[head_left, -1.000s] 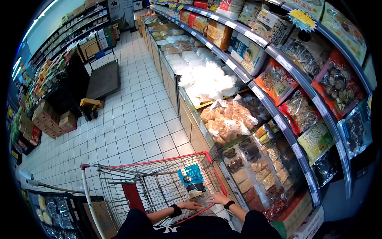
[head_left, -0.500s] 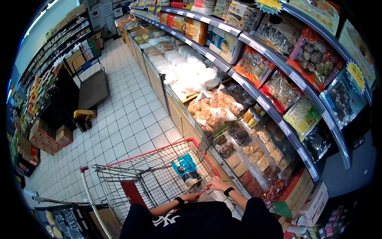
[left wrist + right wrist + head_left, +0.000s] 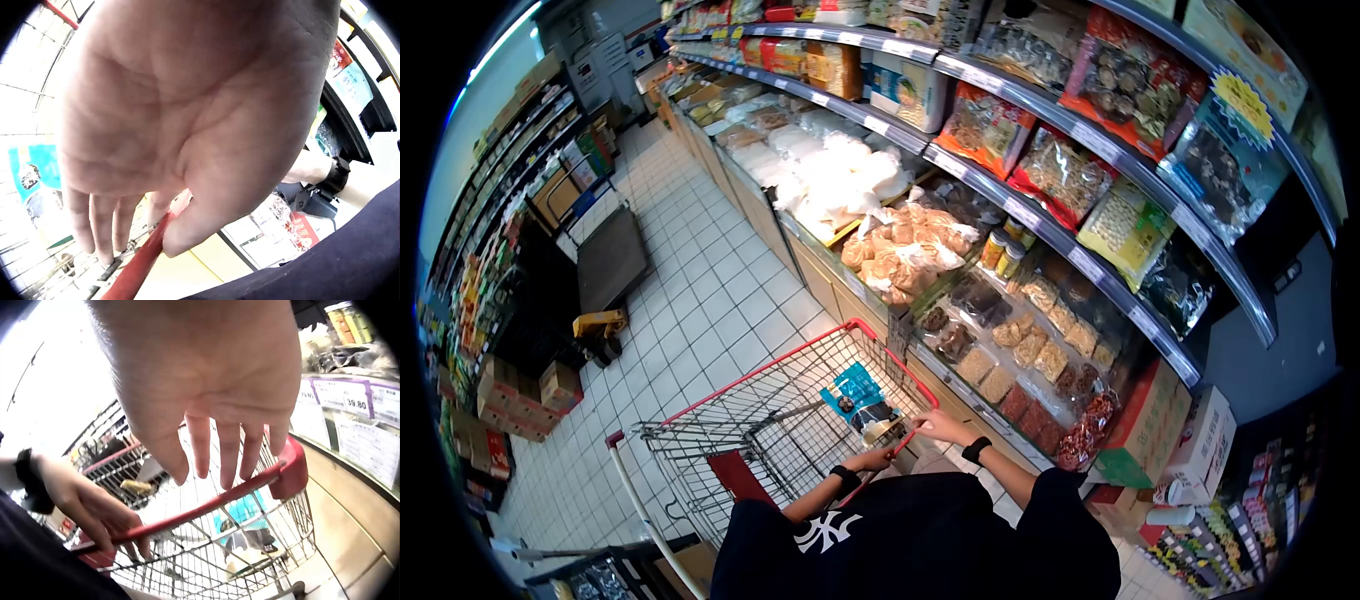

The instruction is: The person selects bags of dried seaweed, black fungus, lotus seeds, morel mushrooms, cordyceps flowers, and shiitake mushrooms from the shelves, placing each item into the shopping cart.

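In the head view, a shopping cart's red bar (image 3: 858, 490) crosses in front of the person's body. The left hand (image 3: 868, 460) grips this bar; in the left wrist view the thumb and fingers of the left hand (image 3: 187, 106) lie on opposite sides of the bar (image 3: 140, 265). At the cart's right corner is the right hand (image 3: 943, 428). In the right wrist view, the right hand (image 3: 206, 381) hangs its fairly straight fingers at the bar (image 3: 206, 509), not curled round it. A blue and black package (image 3: 857, 390) lies inside the wire basket.
A display counter (image 3: 815, 270) with bagged goods runs along the right, below shelves of packages (image 3: 1065, 165). Boxes (image 3: 1150, 415) stand at its near end. Tiled floor (image 3: 710, 300) stretches ahead on the left, with a flatbed trolley (image 3: 612, 258) and stacked cartons (image 3: 510, 395).
The view has turned rightward; shelves, counter and floor have shifted left in it. The left hand, lying beside the bar a second ago, now grips it. The package remains in the cart.
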A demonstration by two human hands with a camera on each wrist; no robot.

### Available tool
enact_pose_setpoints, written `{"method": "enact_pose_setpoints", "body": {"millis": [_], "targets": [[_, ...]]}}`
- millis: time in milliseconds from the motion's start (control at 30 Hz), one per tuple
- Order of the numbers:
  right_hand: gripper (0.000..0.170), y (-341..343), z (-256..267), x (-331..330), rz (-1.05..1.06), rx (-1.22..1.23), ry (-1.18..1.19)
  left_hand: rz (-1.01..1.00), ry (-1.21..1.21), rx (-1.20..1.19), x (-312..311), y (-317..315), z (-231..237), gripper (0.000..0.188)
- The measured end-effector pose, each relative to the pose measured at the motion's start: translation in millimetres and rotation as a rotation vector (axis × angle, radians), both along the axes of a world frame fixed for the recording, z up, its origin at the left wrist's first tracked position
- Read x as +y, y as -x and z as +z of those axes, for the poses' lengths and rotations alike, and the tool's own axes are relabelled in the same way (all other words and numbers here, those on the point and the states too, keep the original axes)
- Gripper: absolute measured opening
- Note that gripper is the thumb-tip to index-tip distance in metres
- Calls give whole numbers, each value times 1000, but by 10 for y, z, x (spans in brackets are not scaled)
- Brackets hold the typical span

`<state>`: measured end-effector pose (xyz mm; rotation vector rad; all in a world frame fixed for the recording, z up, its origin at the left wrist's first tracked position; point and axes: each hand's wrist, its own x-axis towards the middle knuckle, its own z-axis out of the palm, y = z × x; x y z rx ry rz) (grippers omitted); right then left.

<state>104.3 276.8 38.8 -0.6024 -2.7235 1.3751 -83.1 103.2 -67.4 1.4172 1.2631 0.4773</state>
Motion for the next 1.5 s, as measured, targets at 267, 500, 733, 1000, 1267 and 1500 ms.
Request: {"method": "enact_pose_setpoints", "body": {"millis": [267, 500, 733, 1000, 1267, 1500], "targets": [[30, -563, 1182, 271, -427, 193, 158, -240, 130, 325, 450, 127, -213, 29], [30, -1445, 1978, 614, -736, 390, 1, -58, -42, 303, 892, -26, 747, 33], [32, -2431, 2337, 1014, -999, 553, -74, 42, -456, 63, 2330, -866, 1678, 28], [44, -3417, 2555, 1476, -1296, 734, -277, -19, -603, -117, 3280, -2212, 2869, 30], [82, -4194, 2527, 2282, -1504, 753, -416, -25, -675, -263, 3933, -3184, 3590, 44], [83, -4456, 2596, 2745, -1443, 777, -123, -28, -735, -200, 4470, -3717, 3568, 56]]}}
